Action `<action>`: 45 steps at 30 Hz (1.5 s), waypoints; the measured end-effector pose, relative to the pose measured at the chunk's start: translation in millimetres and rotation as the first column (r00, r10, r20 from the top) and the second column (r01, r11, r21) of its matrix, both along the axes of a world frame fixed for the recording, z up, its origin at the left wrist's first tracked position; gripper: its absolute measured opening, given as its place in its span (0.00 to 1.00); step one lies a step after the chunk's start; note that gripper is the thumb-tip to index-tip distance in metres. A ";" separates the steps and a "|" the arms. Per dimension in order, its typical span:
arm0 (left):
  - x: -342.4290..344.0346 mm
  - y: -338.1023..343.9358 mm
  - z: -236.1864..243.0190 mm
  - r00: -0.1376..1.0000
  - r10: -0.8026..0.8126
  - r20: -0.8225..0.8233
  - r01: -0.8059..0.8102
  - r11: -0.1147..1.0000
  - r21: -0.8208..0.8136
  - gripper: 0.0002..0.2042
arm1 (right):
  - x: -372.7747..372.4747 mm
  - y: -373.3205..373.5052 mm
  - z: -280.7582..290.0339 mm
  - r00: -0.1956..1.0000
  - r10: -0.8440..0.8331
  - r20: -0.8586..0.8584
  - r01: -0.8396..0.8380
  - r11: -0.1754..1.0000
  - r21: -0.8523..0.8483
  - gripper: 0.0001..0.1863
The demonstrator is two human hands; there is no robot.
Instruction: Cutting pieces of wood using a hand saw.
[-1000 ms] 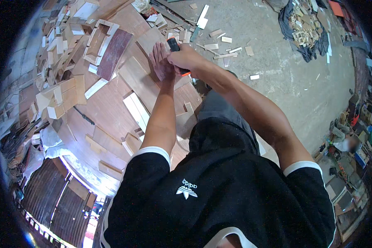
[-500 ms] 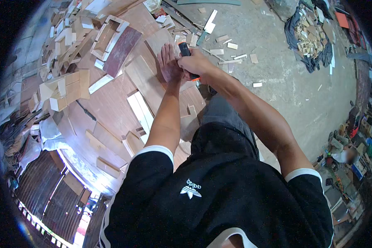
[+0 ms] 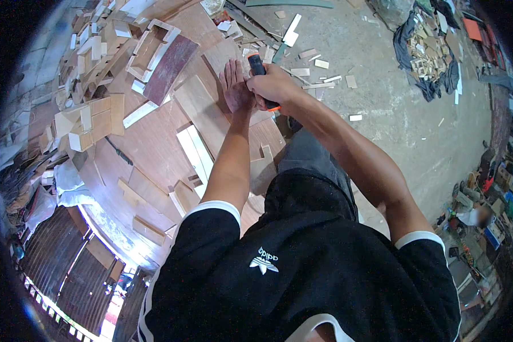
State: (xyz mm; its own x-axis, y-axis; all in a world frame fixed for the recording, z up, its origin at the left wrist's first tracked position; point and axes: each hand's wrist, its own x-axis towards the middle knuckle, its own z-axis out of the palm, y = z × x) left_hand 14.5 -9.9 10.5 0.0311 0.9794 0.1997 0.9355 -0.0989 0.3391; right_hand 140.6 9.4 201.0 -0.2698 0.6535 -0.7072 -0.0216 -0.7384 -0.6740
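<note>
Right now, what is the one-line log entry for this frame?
left hand: flat on wooden board | right hand: gripping black-and-orange tool | setting: cluttered wood workbench
</note>
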 end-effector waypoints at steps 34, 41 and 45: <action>-6.0 -8.5 -5.5 0.999 0.011 -0.033 -0.011 1.000 0.002 0.28 | -12.9 -2.4 -32.5 0.997 -0.065 0.051 0.065 0.998 -0.012 0.04; 17.1 10.4 0.0 0.996 -0.058 -0.072 0.060 0.998 0.027 0.28 | 0.9 -1.8 -93.3 0.971 -0.079 0.224 0.077 0.997 0.016 0.04; -1.3 2.1 -0.1 1.000 -0.014 -0.006 0.014 1.000 0.018 0.27 | 2.7 -2.5 -30.6 0.994 -0.099 0.056 0.101 0.995 -0.027 0.04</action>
